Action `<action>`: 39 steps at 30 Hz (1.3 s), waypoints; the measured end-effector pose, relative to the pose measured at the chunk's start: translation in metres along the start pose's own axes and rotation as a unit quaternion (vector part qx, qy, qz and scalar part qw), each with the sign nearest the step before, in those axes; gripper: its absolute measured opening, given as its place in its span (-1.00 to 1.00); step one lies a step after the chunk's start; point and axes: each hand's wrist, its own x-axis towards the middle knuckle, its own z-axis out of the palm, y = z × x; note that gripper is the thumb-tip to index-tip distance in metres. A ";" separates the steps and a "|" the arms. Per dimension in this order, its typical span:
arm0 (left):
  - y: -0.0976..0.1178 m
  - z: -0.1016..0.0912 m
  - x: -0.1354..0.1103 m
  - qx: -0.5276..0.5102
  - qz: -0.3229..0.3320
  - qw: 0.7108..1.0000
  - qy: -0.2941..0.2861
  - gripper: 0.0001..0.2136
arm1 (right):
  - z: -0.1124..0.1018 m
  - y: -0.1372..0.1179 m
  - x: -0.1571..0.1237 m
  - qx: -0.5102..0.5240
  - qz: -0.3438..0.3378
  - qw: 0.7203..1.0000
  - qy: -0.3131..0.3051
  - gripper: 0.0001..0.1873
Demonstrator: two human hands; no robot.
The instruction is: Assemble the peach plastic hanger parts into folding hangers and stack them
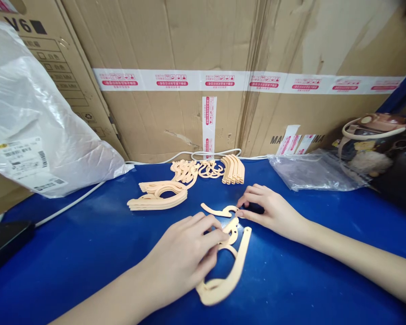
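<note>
My left hand (186, 255) rests on a cream plastic hanger arm (225, 275) lying on the blue table (88, 253), its fingers curled and pressing on the part's upper end. My right hand (274, 210) pinches the end of a small cream hook piece (219, 211) with thumb and fingertips, just above the arm piece. Behind them lie a stack of curved arm pieces (157, 196), a heap of hook pieces (196, 170) and a row of stacked arm pieces (234, 169).
Cardboard boxes (203, 67) wall off the back. A white plastic bag (30, 131) sits at the left, a clear bag (314, 171) and a dark bag with goods (375, 149) at the right. A white cable (67, 205) runs along the table; a black object (3, 241) lies at far left.
</note>
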 end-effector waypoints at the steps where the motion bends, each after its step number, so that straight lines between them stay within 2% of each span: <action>1: -0.001 0.000 0.000 0.008 -0.005 1.000 -0.002 -0.75 | -0.001 0.001 0.000 0.000 -0.009 1.000 -0.004 -0.78; 3: -0.003 -0.001 0.000 0.026 -0.015 1.000 0.000 -0.71 | -0.004 0.003 -0.002 -0.009 -0.022 1.000 -0.010 -0.78; 7: -0.006 -0.004 0.002 0.049 -0.023 0.998 0.023 -0.83 | -0.008 0.000 -0.004 -0.043 -0.022 0.999 -0.018 -0.78; 11: -0.016 -0.007 0.003 0.098 0.025 0.995 0.003 -0.82 | -0.011 -0.003 -0.004 -0.042 0.019 0.999 0.022 -0.88; 16: -0.027 -0.007 0.002 0.144 0.062 0.988 0.001 -0.81 | -0.016 -0.002 -0.004 0.106 0.096 0.982 0.120 -0.83; 19: -0.028 -0.006 0.001 0.188 0.067 0.980 0.000 -0.82 | -0.016 -0.004 -0.005 0.237 0.136 0.953 0.131 -0.79; 21: -0.028 -0.006 0.002 0.224 0.075 0.972 -0.001 -0.79 | -0.015 -0.005 -0.005 0.309 0.137 0.930 0.143 -0.79; 23: -0.028 -0.006 0.003 0.255 0.078 0.964 -0.005 -0.76 | -0.012 -0.006 -0.005 0.338 0.124 0.916 0.180 -0.81; 25: -0.029 -0.006 0.005 0.282 0.075 0.956 -0.015 -0.73 | -0.011 -0.005 -0.004 0.332 0.113 0.911 0.215 -0.83; 29: -0.031 -0.005 0.006 0.320 0.070 0.945 -0.014 -0.72 | -0.012 -0.003 -0.004 0.251 0.091 0.929 0.256 -0.90; 34: -0.032 -0.004 0.007 0.297 0.064 0.953 -0.006 -0.71 | -0.013 -0.005 -0.007 0.163 0.028 0.938 0.306 -0.94; 38: -0.034 -0.005 0.007 0.259 0.056 0.964 0.008 -0.71 | -0.010 -0.010 -0.010 0.169 0.007 0.926 0.338 -0.67; 39: -0.034 -0.005 0.007 0.252 0.055 0.966 0.010 -0.71 | -0.011 -0.011 -0.010 0.170 0.010 0.926 0.337 -0.67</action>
